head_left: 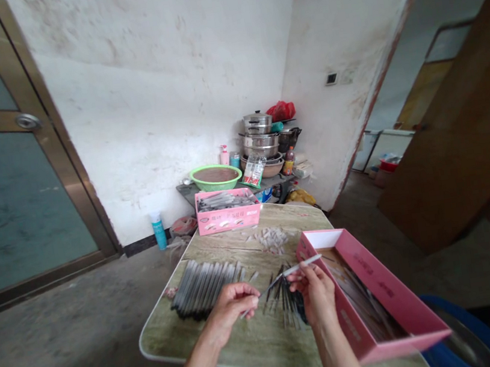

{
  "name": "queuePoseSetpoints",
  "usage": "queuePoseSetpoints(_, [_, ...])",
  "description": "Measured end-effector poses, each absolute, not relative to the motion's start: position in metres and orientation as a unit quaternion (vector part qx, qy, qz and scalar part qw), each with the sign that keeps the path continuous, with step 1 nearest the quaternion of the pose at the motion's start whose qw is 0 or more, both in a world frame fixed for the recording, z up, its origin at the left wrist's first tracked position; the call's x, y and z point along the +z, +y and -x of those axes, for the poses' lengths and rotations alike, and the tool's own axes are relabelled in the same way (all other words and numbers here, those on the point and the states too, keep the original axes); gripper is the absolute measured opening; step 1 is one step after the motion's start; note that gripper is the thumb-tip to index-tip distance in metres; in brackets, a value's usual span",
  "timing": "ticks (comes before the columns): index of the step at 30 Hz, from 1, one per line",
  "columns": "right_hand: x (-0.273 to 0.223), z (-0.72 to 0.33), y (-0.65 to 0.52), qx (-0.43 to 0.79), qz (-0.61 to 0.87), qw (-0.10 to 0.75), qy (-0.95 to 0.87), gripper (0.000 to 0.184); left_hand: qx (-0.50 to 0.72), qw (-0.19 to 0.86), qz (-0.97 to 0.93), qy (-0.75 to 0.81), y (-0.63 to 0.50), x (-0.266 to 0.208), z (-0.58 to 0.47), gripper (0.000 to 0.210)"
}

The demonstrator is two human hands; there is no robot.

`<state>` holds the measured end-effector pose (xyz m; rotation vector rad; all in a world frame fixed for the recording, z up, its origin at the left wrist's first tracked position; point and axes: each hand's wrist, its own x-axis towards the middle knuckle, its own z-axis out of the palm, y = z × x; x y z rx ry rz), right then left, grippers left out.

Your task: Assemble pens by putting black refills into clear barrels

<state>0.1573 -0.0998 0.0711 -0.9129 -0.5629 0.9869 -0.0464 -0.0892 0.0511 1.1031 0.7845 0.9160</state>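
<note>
While hands (235, 306) hold slim stick (294, 268), box wall (343, 309) flanks right hand (316, 286).

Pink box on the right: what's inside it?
Inside the open pink box, thin, pale sticks lie loosely lengthwise, with brown bottom showing at the far end. Whatever lies beneath them or against the left wall is hidden.

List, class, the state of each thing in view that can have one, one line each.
Left hand: pinched on a thin rod
Right hand: pinched on a pale tube
Rear pink box: open, filled
Right pink box: open, partly filled
Glass door: shut
Wooden door: open
Top steel pot: lidded
Green basin: uncovered
Blue can: upright
Drink bottle: upright
</note>
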Motion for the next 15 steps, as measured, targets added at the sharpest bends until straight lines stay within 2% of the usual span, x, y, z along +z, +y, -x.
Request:
queuePoseSetpoints(8, [0.071,-0.155,-0.096,0.457,0.421,0.739,-0.261,0.031,0.412,0.680,-0.501,0.341,-0.087,0.048,0.049,0.020])
queuePoseSetpoints(15, [0.069,-0.135,-0.100,0.486,0.436,0.706,-0.274,0.033,0.454,0.650,-0.491,0.360,-0.091,0.055,0.030,0.029])
